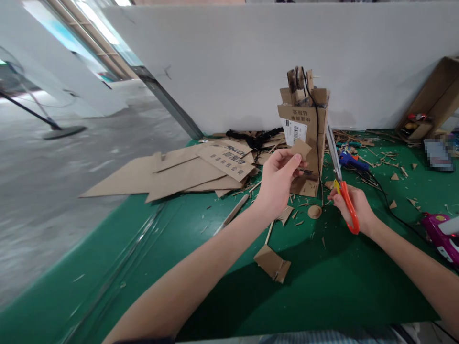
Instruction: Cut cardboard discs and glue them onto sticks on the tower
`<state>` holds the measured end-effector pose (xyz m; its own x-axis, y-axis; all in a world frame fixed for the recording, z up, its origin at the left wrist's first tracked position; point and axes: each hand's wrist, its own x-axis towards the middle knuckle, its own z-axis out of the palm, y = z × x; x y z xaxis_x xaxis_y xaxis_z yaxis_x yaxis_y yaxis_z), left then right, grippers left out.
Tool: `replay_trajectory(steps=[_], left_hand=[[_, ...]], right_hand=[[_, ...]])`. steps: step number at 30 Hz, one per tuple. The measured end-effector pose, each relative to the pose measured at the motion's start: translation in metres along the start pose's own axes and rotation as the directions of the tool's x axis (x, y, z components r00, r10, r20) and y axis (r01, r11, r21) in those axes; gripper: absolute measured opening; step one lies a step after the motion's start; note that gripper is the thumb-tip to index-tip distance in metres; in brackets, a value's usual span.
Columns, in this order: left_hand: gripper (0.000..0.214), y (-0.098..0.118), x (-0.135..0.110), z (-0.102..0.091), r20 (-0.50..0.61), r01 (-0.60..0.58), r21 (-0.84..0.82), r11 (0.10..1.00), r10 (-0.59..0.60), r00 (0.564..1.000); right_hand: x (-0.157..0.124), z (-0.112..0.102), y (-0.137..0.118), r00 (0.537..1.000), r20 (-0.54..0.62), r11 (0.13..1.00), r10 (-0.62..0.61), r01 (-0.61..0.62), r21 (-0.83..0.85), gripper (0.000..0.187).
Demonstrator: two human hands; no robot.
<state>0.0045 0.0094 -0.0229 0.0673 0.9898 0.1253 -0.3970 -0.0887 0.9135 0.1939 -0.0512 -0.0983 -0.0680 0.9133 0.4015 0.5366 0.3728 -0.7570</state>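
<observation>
Left hand (277, 176) pinches a cardboard piece (301, 148) before the cardboard tower (310, 131), seemingly to keep its upper edges free, while the right hand (359, 205) grips scissors (337, 171) (blades upward, apart from the piece).

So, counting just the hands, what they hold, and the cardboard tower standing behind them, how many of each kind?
Hands: 2 (left hand, right hand)
Scissors: 1, in the right hand
Cardboard piece: 1, in the left hand
Tower: 1
Total: 5
</observation>
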Motion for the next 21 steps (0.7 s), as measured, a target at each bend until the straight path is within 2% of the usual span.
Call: replay_trajectory(steps=[4, 9, 21], left_hand=[[0.024, 0.003, -0.001, 0.000, 0.033, 0.089, -0.116, 0.989, -0.086, 0.996], [0.028, 0.008, -0.009, 0.005, 0.104, 0.126, -0.212, 0.969, -0.106, 0.989], [0.030, 0.000, -0.013, 0.003, 0.195, 0.130, 0.040, 0.991, -0.135, 0.971]], right_hand=[[-0.005, 0.006, -0.006, 0.998, 0.028, 0.999, -0.047, 0.047, -0.008, 0.043], [-0.008, 0.013, -0.010, 0.996, 0.041, 0.997, -0.073, 0.074, -0.021, 0.045], [-0.006, 0.012, -0.011, 0.997, 0.067, 0.999, -0.049, 0.048, 0.013, 0.045]])
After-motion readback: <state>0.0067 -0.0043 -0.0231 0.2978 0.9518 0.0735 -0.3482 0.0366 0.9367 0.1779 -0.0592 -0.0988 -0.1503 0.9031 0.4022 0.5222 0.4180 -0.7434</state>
